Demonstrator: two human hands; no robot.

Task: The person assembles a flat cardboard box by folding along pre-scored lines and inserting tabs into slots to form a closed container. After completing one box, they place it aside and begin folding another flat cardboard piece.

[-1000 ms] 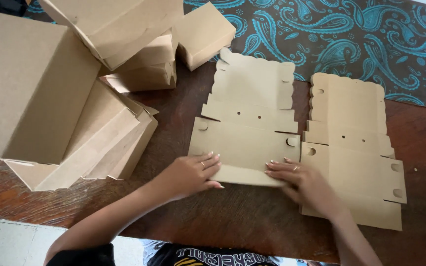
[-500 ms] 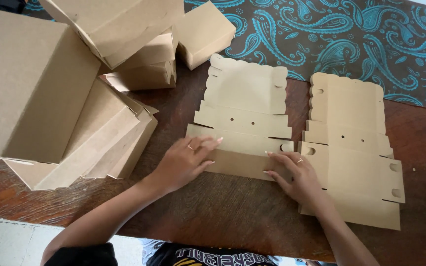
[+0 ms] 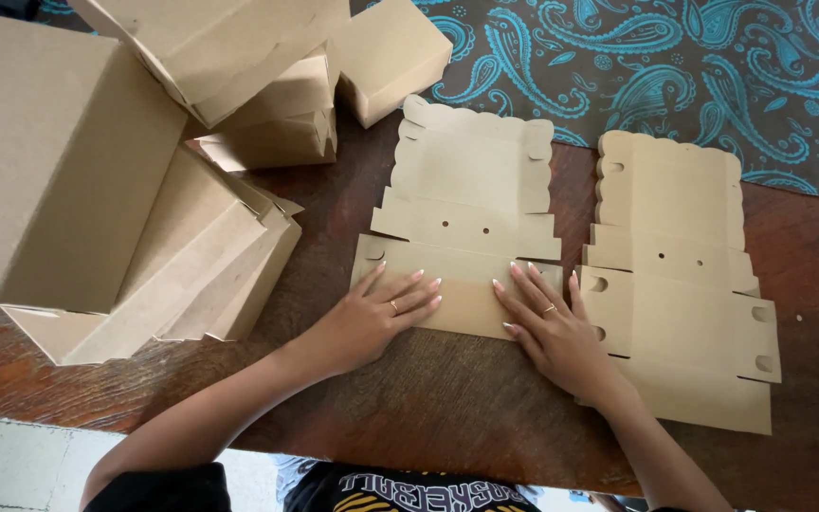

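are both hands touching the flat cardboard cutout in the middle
Touching. The head view shows the left hand and right hand pressed flat on the cutout's folded near flap.

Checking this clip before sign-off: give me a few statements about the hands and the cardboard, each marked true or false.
1. Both hands press flat on the cardboard blank. True: left hand, right hand.
2. A second flat blank lies to the right. True.
3. The right hand holds scissors. False: it is empty, palm down.
4. Folded boxes are stacked at the right. False: they are at upper left.
5. The table is bare metal. False: dark wood.
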